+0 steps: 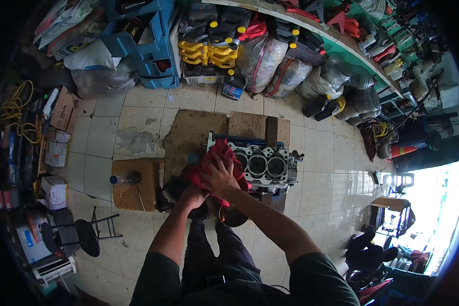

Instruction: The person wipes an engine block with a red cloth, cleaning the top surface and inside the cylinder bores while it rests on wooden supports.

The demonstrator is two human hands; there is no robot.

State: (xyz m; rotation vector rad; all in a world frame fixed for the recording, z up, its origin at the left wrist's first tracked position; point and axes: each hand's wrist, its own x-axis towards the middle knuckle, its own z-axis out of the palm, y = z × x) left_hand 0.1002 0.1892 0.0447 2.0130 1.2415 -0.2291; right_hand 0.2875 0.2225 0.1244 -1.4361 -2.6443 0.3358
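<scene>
A bunched red cloth [219, 153] lies over the left end of a metal engine block [264, 179], whose round cylinder bores show to the right of it. My right hand [221, 178] is on top of the cloth, its fingers spread and pressing into the folds. Close by, lower and to the left, my left hand [193, 196] grips the cloth's near edge, its fingertips partly hidden by fabric and by my right hand. Flattened cardboard [194, 127] is spread on the floor under and behind the block.
Left of the cardboard, a plastic bottle [131, 178] lies on a brown woven mat [125, 196]. A dark stool [86, 237] stands farther left. Oil jugs [209, 51], stuffed sacks [264, 61] and blue drawers [158, 46] line the back. An orange cone [403, 151] is at right.
</scene>
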